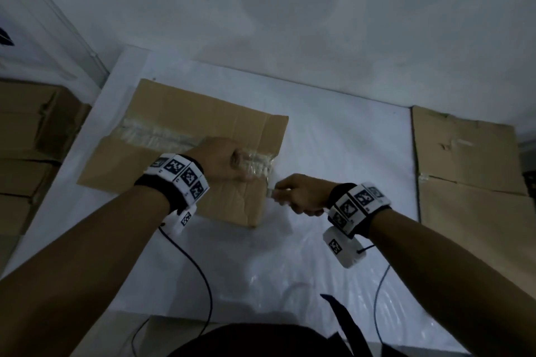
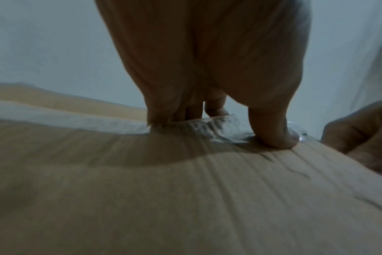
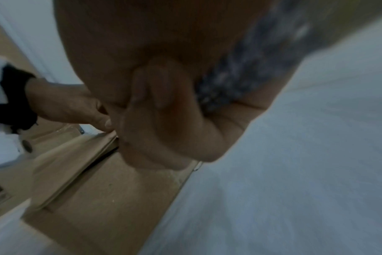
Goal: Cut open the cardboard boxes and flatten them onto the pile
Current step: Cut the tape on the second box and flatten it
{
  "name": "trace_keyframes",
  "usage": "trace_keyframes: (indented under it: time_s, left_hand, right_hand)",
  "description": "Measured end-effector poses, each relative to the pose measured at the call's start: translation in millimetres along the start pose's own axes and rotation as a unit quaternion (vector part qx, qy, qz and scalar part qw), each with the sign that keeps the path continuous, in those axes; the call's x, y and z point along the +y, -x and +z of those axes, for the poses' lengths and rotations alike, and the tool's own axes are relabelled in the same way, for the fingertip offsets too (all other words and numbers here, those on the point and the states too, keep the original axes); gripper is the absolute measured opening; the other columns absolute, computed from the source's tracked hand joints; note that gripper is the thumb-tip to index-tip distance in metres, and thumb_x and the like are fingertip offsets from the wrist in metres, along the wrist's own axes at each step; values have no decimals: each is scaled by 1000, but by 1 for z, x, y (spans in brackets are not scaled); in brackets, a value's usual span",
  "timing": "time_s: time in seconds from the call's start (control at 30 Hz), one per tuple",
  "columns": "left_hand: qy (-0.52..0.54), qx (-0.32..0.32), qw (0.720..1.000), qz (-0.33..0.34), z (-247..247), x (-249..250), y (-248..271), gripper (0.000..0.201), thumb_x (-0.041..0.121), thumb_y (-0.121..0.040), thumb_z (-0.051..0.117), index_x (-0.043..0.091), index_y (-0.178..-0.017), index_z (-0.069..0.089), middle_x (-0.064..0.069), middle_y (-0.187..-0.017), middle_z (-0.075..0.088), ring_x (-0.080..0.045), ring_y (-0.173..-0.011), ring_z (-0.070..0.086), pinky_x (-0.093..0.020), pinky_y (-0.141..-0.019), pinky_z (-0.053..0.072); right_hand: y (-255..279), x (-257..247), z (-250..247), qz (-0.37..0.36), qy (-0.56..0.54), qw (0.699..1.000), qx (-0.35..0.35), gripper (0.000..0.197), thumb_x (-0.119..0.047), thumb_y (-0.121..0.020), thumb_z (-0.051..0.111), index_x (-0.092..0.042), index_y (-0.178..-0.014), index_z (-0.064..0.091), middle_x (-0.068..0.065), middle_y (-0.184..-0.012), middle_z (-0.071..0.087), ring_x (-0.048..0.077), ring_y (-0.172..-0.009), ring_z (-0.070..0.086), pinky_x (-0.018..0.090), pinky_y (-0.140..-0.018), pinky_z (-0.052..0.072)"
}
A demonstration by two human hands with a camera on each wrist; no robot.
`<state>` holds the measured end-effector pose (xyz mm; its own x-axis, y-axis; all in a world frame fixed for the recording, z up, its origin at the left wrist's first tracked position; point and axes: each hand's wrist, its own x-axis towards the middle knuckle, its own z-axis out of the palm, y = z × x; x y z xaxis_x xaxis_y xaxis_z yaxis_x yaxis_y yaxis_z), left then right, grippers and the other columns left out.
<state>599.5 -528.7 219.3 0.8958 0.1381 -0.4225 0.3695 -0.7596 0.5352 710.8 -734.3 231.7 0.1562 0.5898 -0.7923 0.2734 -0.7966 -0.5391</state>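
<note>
A brown cardboard box (image 1: pixel 185 110) lies on the white table (image 1: pixel 348 139), with a strip of clear tape (image 1: pixel 150 133) along its top seam. My left hand (image 1: pixel 229 159) sits at the right end of that seam. In the left wrist view its fingers (image 2: pixel 181 113) dip behind the edge of the near flap (image 2: pixel 164 189) and the thumb (image 2: pixel 273 136) presses on top. My right hand (image 1: pixel 298 194) grips a pale cutter (image 1: pixel 274 194), whose tip meets the box's right edge just below the tape. The right wrist view shows a closed fist (image 3: pixel 164 112); the blade is hidden.
Closed cardboard boxes (image 1: pixel 29 139) are stacked beyond the table's left edge. Flattened cardboard (image 1: pixel 464 159) lies at the right side of the table. Thin dark cables (image 1: pixel 200 275) hang from both wrists over the near part of the table.
</note>
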Motion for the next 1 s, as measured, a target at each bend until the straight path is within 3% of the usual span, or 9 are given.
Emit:
trace_keyframes:
  time_s: [0.1, 0.2, 0.27, 0.33, 0.43, 0.53, 0.67, 0.83, 1.0]
  left_hand:
    - [41, 37, 998, 27, -3, -5, 4, 31, 41, -85, 69, 14, -74, 59, -1, -73, 61, -18, -68, 56, -32, -66, 45]
    - [27, 92, 995, 37, -7, -13, -1, 30, 18, -94, 57, 4, -68, 62, -7, -67, 59, -22, -62, 53, -34, -64, 44]
    - [-39, 109, 992, 46, -11, -16, -5, 15, 15, -90, 62, 3, -91, 71, -13, -92, 63, -28, -83, 57, -40, -77, 49]
    - [-122, 96, 986, 59, -11, -16, -11, 37, 20, -83, 71, 12, -119, 66, -12, -114, 54, -29, -103, 51, -42, -89, 44]
    - [-235, 84, 964, 87, -12, -12, -18, 62, 41, -76, 74, 19, -131, 55, -10, -133, 42, -30, -121, 40, -45, -100, 36]
    - [-325, 65, 939, 95, -9, -17, -28, 91, 66, -75, 63, 25, -149, 30, -11, -158, 16, -32, -145, 13, -50, -115, 17]
    - [-360, 19, 931, 60, -12, -26, -40, 116, 82, -71, 51, 24, -154, -5, -5, -161, -16, -28, -148, -11, -58, -116, 2]
    - [-395, 45, 910, 117, -21, -21, -47, 101, 82, -69, 34, 21, -147, 16, -13, -153, 17, -36, -135, 27, -52, -105, 34]
    - [-370, 70, 917, 131, -17, -19, -41, 92, 74, -72, 21, 16, -143, 28, -16, -142, 31, -35, -120, 37, -50, -93, 37]
  right_hand:
    - [-3, 6, 3, -35, -33, 995, 84, 37, -48, -99, 41, -17, -81, 53, 4, -63, 46, 19, -47, 34, 26, -43, 32]
    - [1, 13, -1, -88, 95, 972, 195, 47, -48, -103, 27, -15, -90, 57, 3, -71, 58, 24, -61, 54, 36, -62, 47]
    - [5, 21, 0, -119, 163, 950, 236, 48, -46, -104, 21, -14, -93, 56, 3, -71, 57, 24, -64, 55, 37, -65, 45]
    - [5, 28, 2, -139, 228, 930, 252, 42, -45, -103, 22, -22, -105, 57, 3, -80, 57, 25, -69, 56, 38, -66, 43]
    - [0, 36, 6, -150, 311, 896, 278, 47, -46, -103, 27, -24, -139, 47, 10, -97, 58, 32, -77, 59, 37, -66, 46]
    - [-3, 40, 13, -193, 348, 866, 304, 61, -56, -99, 14, -23, -136, 49, 10, -86, 58, 33, -60, 56, 34, -53, 44]
    - [-9, 40, 16, -213, 361, 860, 293, 59, -58, -96, 14, -23, -125, 51, 8, -79, 58, 33, -56, 55, 34, -51, 46]
    - [-11, 27, 8, -203, 323, 889, 254, 34, -44, -100, 38, -21, -120, 53, 7, -83, 67, 32, -68, 61, 34, -59, 47]
    - [-11, 32, 3, -179, 328, 861, 345, 31, -48, -97, 40, -28, -112, 58, -1, -75, 66, 26, -62, 61, 27, -52, 37]
